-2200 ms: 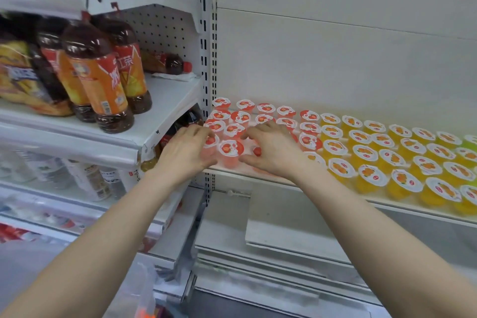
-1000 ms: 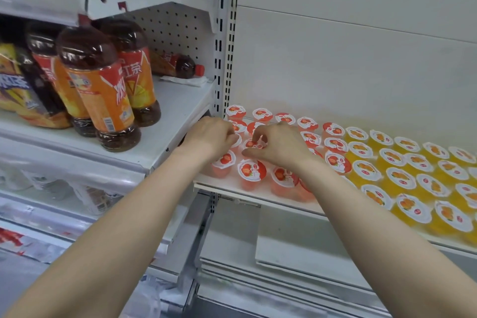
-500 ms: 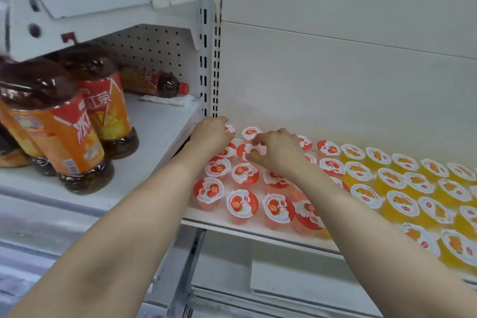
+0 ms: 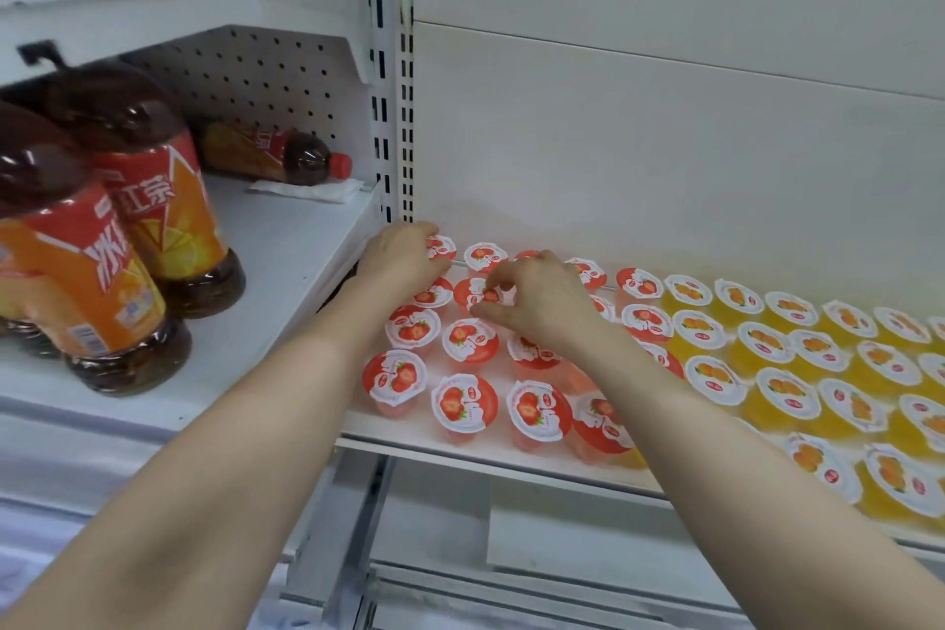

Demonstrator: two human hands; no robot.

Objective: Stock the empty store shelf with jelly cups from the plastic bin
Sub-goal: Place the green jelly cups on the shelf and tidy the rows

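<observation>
Red strawberry jelly cups (image 4: 396,376) stand in rows on the left part of the white shelf (image 4: 475,455). Yellow orange-flavour cups (image 4: 782,391) fill the rows to their right. My left hand (image 4: 401,258) is at the shelf's back left corner, fingers curled over a red cup (image 4: 442,248) there. My right hand (image 4: 537,310) pinches the lid edge of another red cup (image 4: 475,294) in the second row from the back, between thumb and forefinger. The plastic bin is out of view.
On the neighbouring shelf to the left stand large iced-tea bottles (image 4: 153,215), and one bottle (image 4: 271,154) lies on its side at the back. A slotted upright post (image 4: 404,118) separates the two bays. White shelf boards (image 4: 562,553) lie below.
Both hands have moved from the front row of red cups to the back rows. Several red cups now stand free at the shelf's front left. The view has come closer.
</observation>
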